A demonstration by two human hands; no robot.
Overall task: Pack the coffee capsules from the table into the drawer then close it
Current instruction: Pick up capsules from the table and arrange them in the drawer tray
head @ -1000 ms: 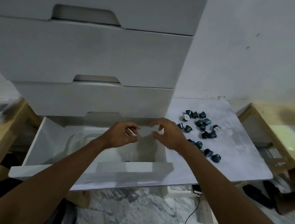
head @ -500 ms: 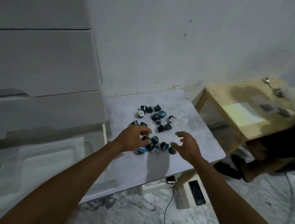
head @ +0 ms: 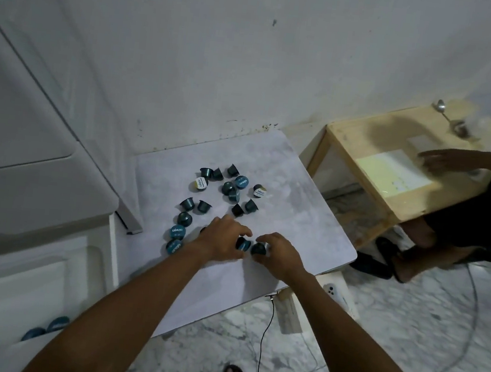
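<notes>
Several dark teal coffee capsules (head: 228,187) lie scattered on the white marble table (head: 290,209). My left hand (head: 221,238) curls its fingers round one capsule (head: 243,243) at the near edge of the cluster. Right beside it, my right hand (head: 279,252) grips another capsule (head: 259,249). More capsules (head: 177,232) lie just left of my left hand. The open white drawer (head: 12,290) is at the lower left, and two capsules (head: 46,328) lie inside it near its front wall.
A tall white chest of drawers (head: 31,118) stands to the left against the wall. A wooden side table (head: 393,169) at the right holds papers and a spoon, with another person's hand over it. Cables, a phone and a sandalled foot are on the marble floor.
My view swung right from the drawer to the table. Both hands left the drawer, reached over the capsule cluster and closed on a capsule each.
</notes>
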